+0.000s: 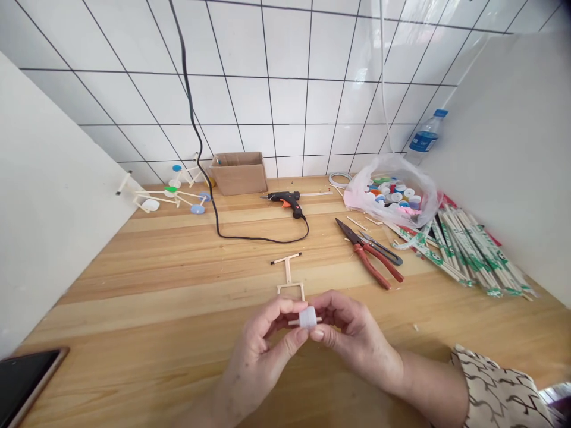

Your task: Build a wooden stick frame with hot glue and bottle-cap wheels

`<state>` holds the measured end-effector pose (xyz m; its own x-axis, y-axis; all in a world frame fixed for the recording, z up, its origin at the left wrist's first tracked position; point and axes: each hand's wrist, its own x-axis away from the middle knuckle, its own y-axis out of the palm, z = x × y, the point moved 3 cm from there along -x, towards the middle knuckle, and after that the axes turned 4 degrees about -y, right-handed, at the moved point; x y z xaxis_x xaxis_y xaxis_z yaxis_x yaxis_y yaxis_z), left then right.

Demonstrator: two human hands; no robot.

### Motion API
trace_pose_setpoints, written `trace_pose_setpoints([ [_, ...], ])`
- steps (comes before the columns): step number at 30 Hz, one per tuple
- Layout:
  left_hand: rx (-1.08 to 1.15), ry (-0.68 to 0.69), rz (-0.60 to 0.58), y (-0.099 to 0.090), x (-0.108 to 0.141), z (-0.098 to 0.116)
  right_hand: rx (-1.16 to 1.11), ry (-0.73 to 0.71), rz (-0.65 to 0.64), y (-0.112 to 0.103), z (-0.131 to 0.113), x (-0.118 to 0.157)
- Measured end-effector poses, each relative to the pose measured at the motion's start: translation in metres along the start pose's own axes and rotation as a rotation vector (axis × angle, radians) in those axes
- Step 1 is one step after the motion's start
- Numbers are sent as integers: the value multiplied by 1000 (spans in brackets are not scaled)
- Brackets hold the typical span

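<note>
Low in the head view, my left hand (261, 351) and my right hand (352, 333) pinch a white plastic bottle cap (307, 318) between their fingertips. A thin wooden stick (293, 323) passes through the cap and pokes out at its left side. Just beyond my hands, a flat frame of glued wooden sticks (288, 276) lies on the wooden tabletop (147, 267), not touching my fingers.
A hot glue gun (285, 202) with a black cord (250, 236) lies behind the frame. Red-handled pliers (368, 252), wrapped chopsticks (473, 252), a bag of bottle caps (392, 193), a cardboard box (238, 172), capped stick models (169, 193) and a phone (27, 380) surround my hands.
</note>
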<state>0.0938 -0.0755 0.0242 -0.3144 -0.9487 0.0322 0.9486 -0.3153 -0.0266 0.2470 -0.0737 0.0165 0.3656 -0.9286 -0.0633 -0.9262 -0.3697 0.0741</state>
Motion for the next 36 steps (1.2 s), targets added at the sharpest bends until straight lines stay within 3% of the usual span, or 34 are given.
trace_pose_setpoints([
  [4, -26, 29, 1, 1, 2, 1, -10, -17, 12, 2, 1, 1],
  [11, 87, -66, 33, 2, 2, -5, 60, -42, -29, 1, -4, -2],
  [20, 109, -6, 59, 2, 5, -4, 217, -163, -11, 1, -10, -1],
  [36, -123, 167, 128, 2, 7, -1, 173, -139, -19, 1, -4, 2],
])
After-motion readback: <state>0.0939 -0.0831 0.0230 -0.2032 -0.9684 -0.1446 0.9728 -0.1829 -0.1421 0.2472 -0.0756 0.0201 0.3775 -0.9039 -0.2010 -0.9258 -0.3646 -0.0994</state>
